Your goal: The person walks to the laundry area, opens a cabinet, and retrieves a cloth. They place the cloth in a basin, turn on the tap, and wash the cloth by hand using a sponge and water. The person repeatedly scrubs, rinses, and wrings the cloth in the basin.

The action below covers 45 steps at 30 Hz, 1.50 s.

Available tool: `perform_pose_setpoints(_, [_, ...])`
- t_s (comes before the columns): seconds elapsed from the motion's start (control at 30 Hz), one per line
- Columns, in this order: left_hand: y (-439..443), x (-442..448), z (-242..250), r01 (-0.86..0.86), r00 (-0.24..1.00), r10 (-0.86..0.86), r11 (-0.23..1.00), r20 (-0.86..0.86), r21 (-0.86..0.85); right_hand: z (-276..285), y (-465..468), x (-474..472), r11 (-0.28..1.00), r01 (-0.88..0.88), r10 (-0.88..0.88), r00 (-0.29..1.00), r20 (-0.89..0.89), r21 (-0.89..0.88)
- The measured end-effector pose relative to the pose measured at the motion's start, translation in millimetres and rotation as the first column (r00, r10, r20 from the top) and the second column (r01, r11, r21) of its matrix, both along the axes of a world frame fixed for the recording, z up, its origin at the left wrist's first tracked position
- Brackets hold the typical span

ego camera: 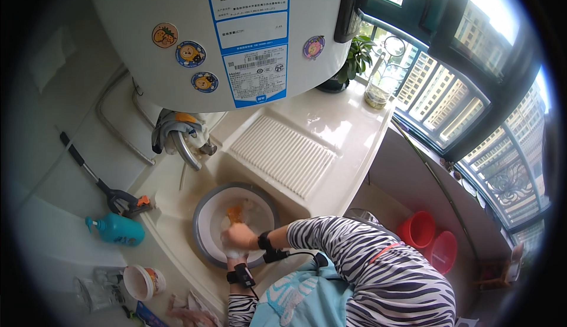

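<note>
A round white basin with a grey rim (203, 209) stands in the cream-coloured sink (170, 214), with cloudy, sudsy water inside. Both my hands are down in it, close together. My right hand (240, 236) lies over the other one, its fingers bent; whatever it may be holding is hidden. Of my left hand (234, 251), mostly the wet, soapy back shows, and its fingers are hidden under the right. An orange item (234, 214) lies in the water just beyond my hands. Black bands with small devices are strapped round both wrists.
A ribbed washboard (283, 154) is moulded into the counter right of the sink. The metal faucet (184, 150) has cloths draped over it. A teal pump bottle (119, 229) and white tub (139, 282) stand left. A white water heater (177, 12) hangs ahead; red buckets (416, 229) stand right.
</note>
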<state>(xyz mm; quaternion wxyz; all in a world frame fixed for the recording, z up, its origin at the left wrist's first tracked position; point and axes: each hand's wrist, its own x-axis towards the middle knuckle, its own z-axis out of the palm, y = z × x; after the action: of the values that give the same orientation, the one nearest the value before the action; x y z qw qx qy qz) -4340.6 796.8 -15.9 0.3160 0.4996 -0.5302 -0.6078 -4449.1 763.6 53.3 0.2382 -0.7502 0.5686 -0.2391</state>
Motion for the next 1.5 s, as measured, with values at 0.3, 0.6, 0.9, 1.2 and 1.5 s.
perform_pose_setpoints(0.3, [-22.4, -13.8, 45.6, -0.354, 0.617, 0.384, 0.915, -0.687, 0.193, -35.8, -55.3, -53.2, 0.821, -0.341, 0.128, 0.892, 0.434, 0.458])
perform_pose_setpoints(0.6, [-12.5, -30.0, 65.5, -0.467, 0.650, 0.551, 0.833, -0.524, 0.297, -46.6, -57.4, -61.2, 0.998, -0.057, 0.068, 0.920, 0.385, -0.041])
perform_pose_setpoints(0.9, [-10.7, -9.6, 32.5, -0.386, 0.746, 0.515, 0.851, -0.423, 0.356, -13.0, -46.4, -46.2, 0.902, -0.318, -0.334, -0.081, 0.939, 0.293])
perform_pose_setpoints(1.2, [-6.8, -21.5, 16.9, -0.261, 0.787, 0.348, 0.936, -0.510, 0.235, 2.1, 5.0, 0.1, 0.979, -0.083, 0.033, 0.964, 0.263, 0.184])
perform_pose_setpoints(1.5, [-0.7, -15.4, -21.2, -0.093, 0.995, 0.094, 0.995, 0.044, -0.034, 12.4, 7.6, -6.0, 0.988, -0.003, -0.017, 0.991, 0.130, 0.156])
